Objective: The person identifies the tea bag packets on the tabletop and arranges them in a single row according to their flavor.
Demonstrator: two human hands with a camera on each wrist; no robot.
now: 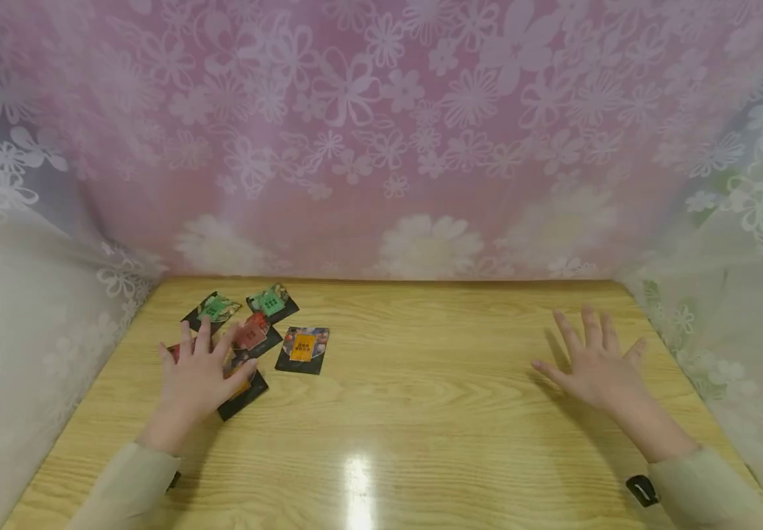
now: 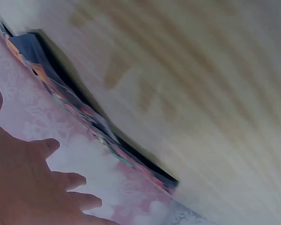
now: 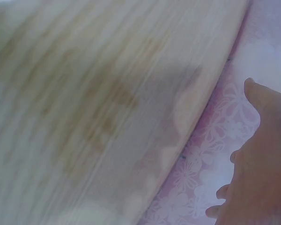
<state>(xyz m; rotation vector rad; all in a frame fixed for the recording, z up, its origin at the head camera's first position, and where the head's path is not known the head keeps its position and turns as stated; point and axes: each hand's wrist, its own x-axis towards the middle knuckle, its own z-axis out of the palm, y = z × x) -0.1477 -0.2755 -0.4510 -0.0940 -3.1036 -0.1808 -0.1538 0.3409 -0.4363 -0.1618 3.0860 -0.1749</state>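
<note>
Head view: I have the left hand point(image 1: 197, 381) over printed sachets point(image 1: 252, 335), left on the wood-grain tabletop point(image 1: 447, 390), the right hand point(image 1: 601, 372) well apart — both with fingers spread. Likely pre-grasp — lifting one would call for a pinch.

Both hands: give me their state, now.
Left hand: open, fingers spread above the packets, holding nothing.
Right hand: open, fingers spread above the table, holding nothing.

Pale, plain sleeves point(image 1: 126, 475)
Both are beige; a rounded black piece point(image 1: 642, 490) shows beside the right cuff point(image 1: 671, 462), a black sliver point(image 1: 174, 481) by the left one.
</note>
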